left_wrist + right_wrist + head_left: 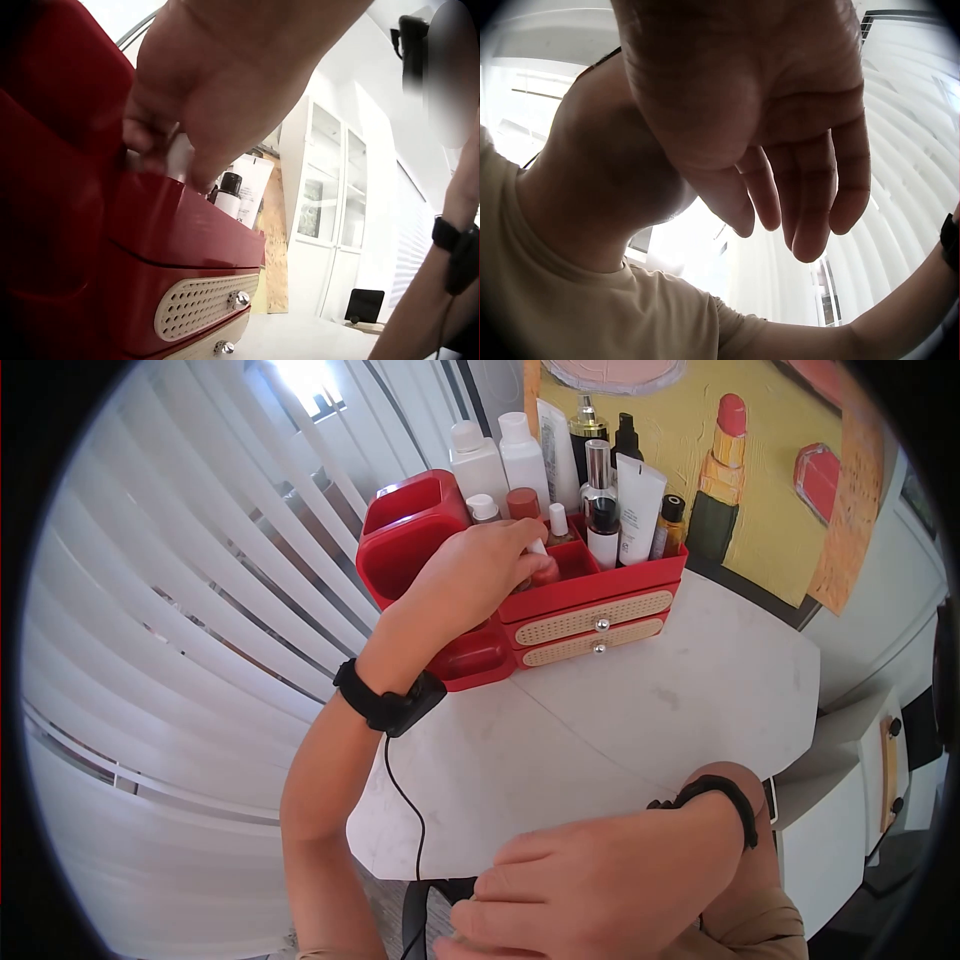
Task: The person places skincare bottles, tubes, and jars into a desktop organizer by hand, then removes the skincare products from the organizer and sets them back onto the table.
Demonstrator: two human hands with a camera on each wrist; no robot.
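The left hand (478, 568) reaches into the front compartment of a red organizer (600, 590), pinching a small bottle with a white cap (537, 547) and pinkish body. In the left wrist view the left hand (217, 82) bends down over the organizer's wall (202, 225), its fingers around the white cap (180, 156). Low in the head view, the right hand (610, 880) hangs in front of the body, away from the organizer. The right wrist view shows the right hand (757, 97) with loosely bent fingers and nothing held.
White bottles (522, 455), a white tube (640, 500) and a dark spray bottle (627, 435) stand in the organizer's back part. It sits on a white marbled table (600, 730). Blinds (180, 660) hang at left; a lipstick picture (780, 470) stands behind. A cable (415, 810) trails from the left wrist.
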